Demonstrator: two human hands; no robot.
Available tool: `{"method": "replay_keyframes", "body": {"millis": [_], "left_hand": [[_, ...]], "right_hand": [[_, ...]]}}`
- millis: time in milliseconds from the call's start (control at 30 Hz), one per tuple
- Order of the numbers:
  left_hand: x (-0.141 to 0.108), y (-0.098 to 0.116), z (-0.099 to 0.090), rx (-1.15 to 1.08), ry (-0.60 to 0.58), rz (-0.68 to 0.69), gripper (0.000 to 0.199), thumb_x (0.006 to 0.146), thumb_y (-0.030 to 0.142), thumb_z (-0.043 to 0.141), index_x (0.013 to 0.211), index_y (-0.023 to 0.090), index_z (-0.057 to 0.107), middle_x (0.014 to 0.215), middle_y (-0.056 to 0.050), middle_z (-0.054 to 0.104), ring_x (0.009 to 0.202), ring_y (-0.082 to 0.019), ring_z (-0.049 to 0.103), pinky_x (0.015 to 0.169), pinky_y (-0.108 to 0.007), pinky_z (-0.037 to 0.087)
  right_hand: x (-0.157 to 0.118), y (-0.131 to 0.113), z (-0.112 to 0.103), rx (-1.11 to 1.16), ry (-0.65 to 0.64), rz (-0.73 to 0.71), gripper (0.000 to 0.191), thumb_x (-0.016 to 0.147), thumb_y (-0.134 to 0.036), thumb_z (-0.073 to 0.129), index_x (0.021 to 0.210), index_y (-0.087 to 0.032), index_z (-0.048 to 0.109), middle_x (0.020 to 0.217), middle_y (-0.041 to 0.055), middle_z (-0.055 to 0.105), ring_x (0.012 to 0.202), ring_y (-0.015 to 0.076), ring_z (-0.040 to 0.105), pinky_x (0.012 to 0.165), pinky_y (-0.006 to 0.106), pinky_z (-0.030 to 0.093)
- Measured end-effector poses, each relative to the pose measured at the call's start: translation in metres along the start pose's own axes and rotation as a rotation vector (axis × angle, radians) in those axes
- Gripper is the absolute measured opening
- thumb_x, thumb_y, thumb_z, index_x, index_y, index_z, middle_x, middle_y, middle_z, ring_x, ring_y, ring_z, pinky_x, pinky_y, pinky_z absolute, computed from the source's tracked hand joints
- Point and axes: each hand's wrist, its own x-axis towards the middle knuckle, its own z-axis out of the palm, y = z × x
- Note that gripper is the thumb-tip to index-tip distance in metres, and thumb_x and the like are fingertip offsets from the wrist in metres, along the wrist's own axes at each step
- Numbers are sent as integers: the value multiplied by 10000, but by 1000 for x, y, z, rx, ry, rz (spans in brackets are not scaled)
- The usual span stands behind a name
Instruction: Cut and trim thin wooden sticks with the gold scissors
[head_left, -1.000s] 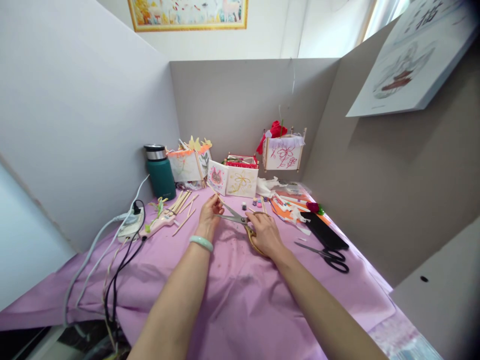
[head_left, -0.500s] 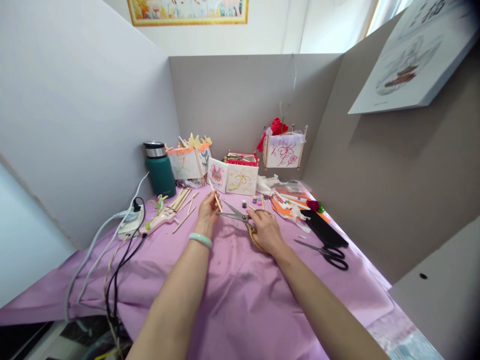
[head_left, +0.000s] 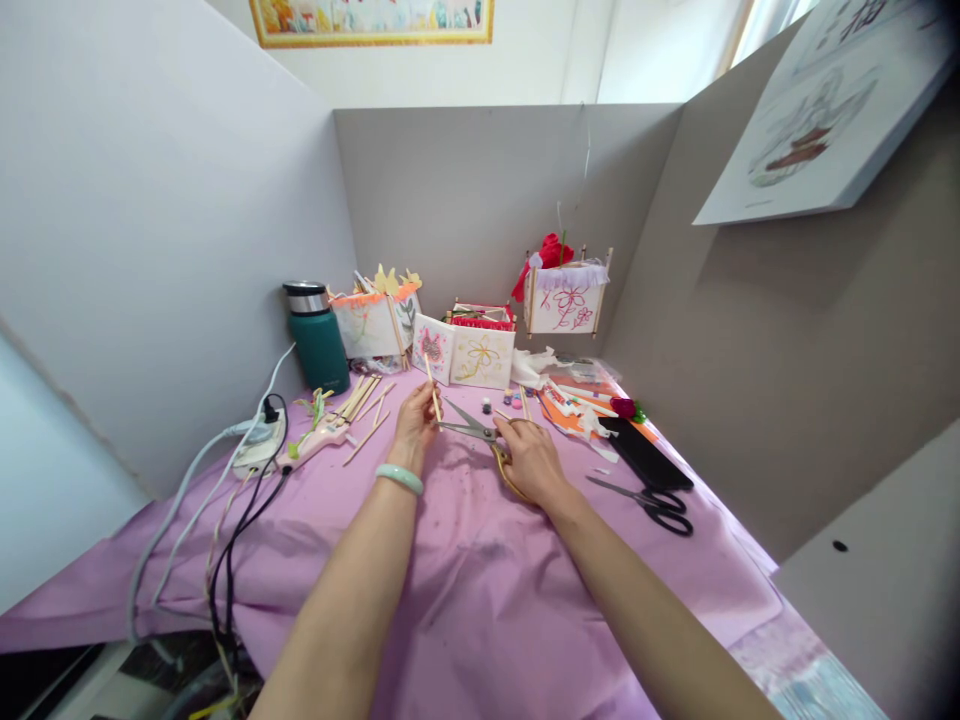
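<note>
At the far left of the table [head_left: 450,620], cables run to a white power strip [head_left: 247,460], with a pale pink glue gun [head_left: 313,440] just to its right. Beyond them a teal bottle [head_left: 319,345] stands upright. Next come loose wooden sticks [head_left: 356,402], lying near a white box with orange trim [head_left: 367,325] on their far side.

The left hand [head_left: 416,425], a pale green bangle [head_left: 400,478] at its wrist, has its fingers closed in a pinch on a thin stick [head_left: 432,385]. That stick tilts, its near end by the blades of the gold-handled scissors [head_left: 474,430]; whether they touch is unclear. Decorated white panels [head_left: 484,360] stand on the far side.

Further right, the right hand [head_left: 534,465] is curled around the scissors' handles, the blades parted and pointing left. At the right lie orange sheets [head_left: 553,402], a black slab [head_left: 649,457] and, nearer, black-handled scissors [head_left: 660,512].
</note>
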Motion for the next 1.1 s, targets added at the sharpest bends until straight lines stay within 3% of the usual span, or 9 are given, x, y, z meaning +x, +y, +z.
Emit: {"method": "replay_keyframes", "body": {"millis": [167, 700, 867, 1100], "left_hand": [[-1, -2, 1, 3, -80, -5, 100, 715, 147, 676, 724, 110, 583, 572, 39, 527, 357, -1, 370, 310, -119, 267], [1, -8, 2, 15, -82, -104, 31, 755, 95, 626, 765, 79, 602, 561, 27, 526, 358, 9, 361, 317, -93, 262], [0, -11, 1, 106, -182, -77, 233, 738, 215, 676, 923, 79, 636, 519, 59, 460, 363, -24, 355, 297, -134, 232], [-5, -12, 5, 293, -330, -106, 355, 747, 264, 626, 1052, 89, 584, 677, -14, 594, 380, -43, 384, 293, -166, 209]], "right_hand": [[1, 0, 0, 7, 4, 23, 467, 851, -286, 506, 1308, -190, 500, 1070, 118, 599, 1020, 248, 496, 875, 345, 330], [3, 1, -1, -84, 7, 146, 457, 847, -287, 503, 1292, -179, 502, 1069, 110, 602, 1027, 241, 494, 889, 335, 309], [4, 3, -1, -121, -12, 241, 436, 870, -319, 471, 1286, -194, 501, 1079, 118, 601, 999, 251, 510, 841, 343, 323], [5, 4, -4, -146, -53, 326, 477, 870, -332, 466, 1327, -194, 463, 1077, 123, 607, 1005, 268, 515, 825, 356, 327]]}}
